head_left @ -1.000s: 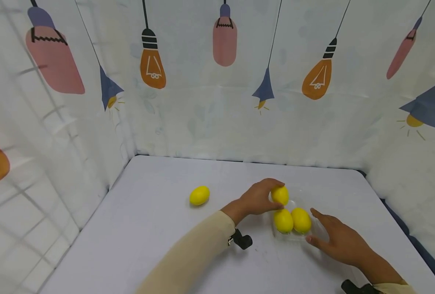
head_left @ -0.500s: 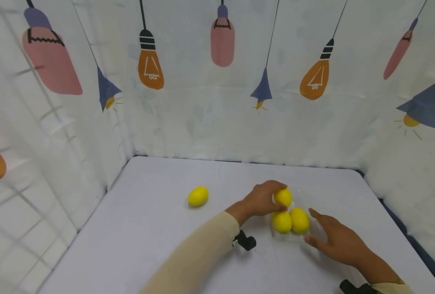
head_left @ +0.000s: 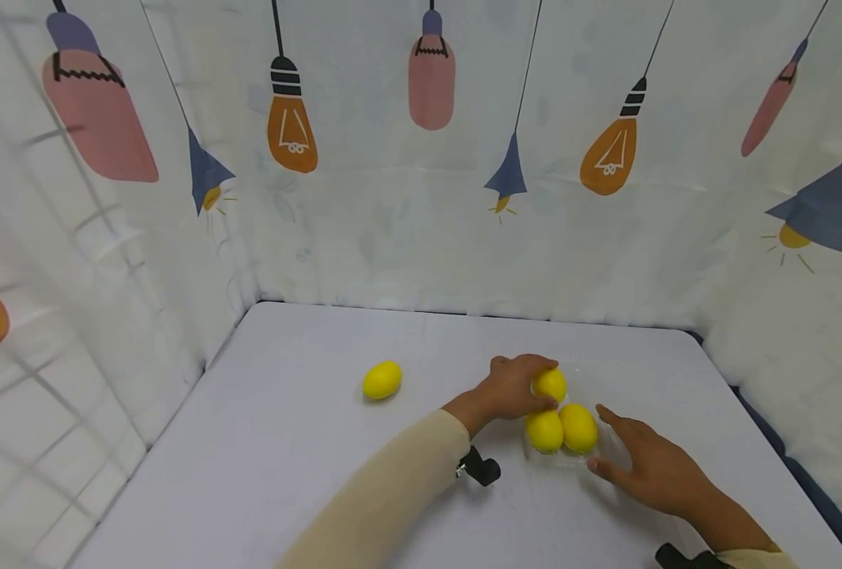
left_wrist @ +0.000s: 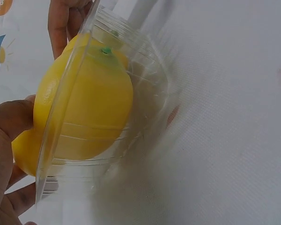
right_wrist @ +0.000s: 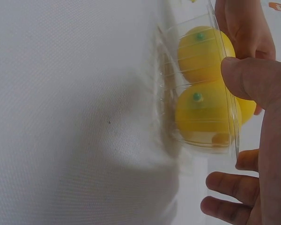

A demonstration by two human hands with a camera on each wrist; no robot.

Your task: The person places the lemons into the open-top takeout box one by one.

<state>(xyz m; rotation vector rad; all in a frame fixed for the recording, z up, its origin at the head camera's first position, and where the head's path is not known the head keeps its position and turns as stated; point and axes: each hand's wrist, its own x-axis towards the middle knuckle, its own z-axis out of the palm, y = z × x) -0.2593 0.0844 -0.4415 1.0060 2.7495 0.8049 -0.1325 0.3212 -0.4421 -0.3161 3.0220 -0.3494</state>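
My left hand (head_left: 509, 387) clamps a lemon (head_left: 550, 384) into the clear plastic tray (head_left: 603, 447); right hand (head_left: 641, 466), fingers apart, steadies it. Next: release, then fetch the far-left lemon (head_left: 382, 379).

Bright, even light fills the head view, with soft shadows under the arms on the table (head_left: 286, 474); straight lines bow near the picture edges. Both wrist views are dimmer and blurred close up, the tray (left_wrist: 145, 84) perhaps catching faint glare.
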